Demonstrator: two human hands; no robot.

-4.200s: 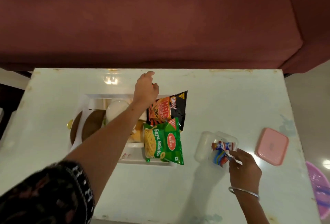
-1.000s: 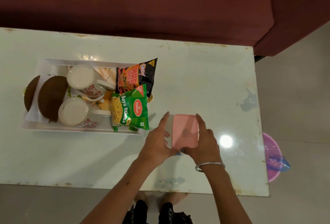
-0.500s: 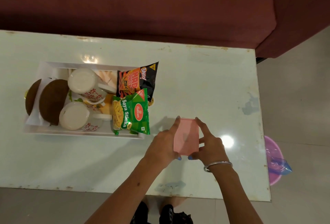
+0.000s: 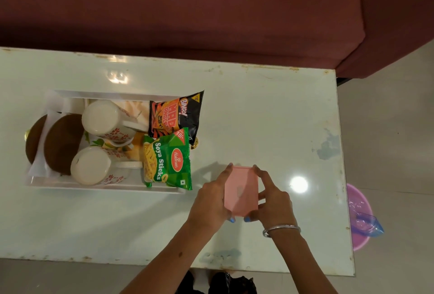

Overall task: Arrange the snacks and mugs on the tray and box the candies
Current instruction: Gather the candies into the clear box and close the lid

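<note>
Both hands grip pink-lidded box on tabletop: left hand at its 9 o'clock, right hand at 3. Tray w/ mugs, snacks at box's 10.

Pink lid, green soya-stick packet, black-orange chip packet, white mugs with red flowers, maroon sofa.

Pink box btwn both hands
</note>
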